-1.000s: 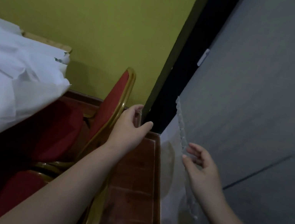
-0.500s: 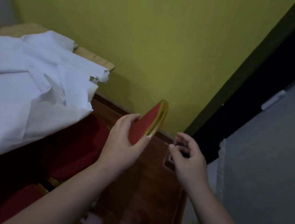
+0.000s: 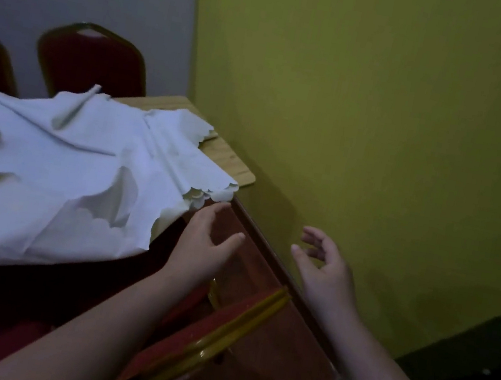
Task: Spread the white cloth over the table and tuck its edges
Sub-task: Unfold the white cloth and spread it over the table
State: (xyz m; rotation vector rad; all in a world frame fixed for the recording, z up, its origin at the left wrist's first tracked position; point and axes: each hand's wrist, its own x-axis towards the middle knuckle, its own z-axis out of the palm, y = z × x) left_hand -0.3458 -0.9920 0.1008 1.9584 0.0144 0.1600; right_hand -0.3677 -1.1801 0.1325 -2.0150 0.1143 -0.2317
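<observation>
A white cloth [image 3: 56,174] with scalloped edges lies crumpled and folded over a light wooden table [image 3: 231,160], whose far right corner is bare. Part of the cloth hangs over the near edge. My left hand [image 3: 204,241] reaches forward with fingers extended, its fingertips just below the cloth's scalloped corner, holding nothing. My right hand [image 3: 325,268] hovers to the right near the wall, fingers loosely curled and empty.
A red chair with a gold frame [image 3: 218,333] stands right below my arms. Two dark red chair backs [image 3: 91,60] stand behind the table. A yellow-green wall [image 3: 385,129] closes in on the right, with a reddish-brown floor [image 3: 267,342] and skirting along it.
The view has swung left, from the grey door to the table. My left hand has let go of the chair back and moved toward the cloth's corner. My right hand has left the door side.
</observation>
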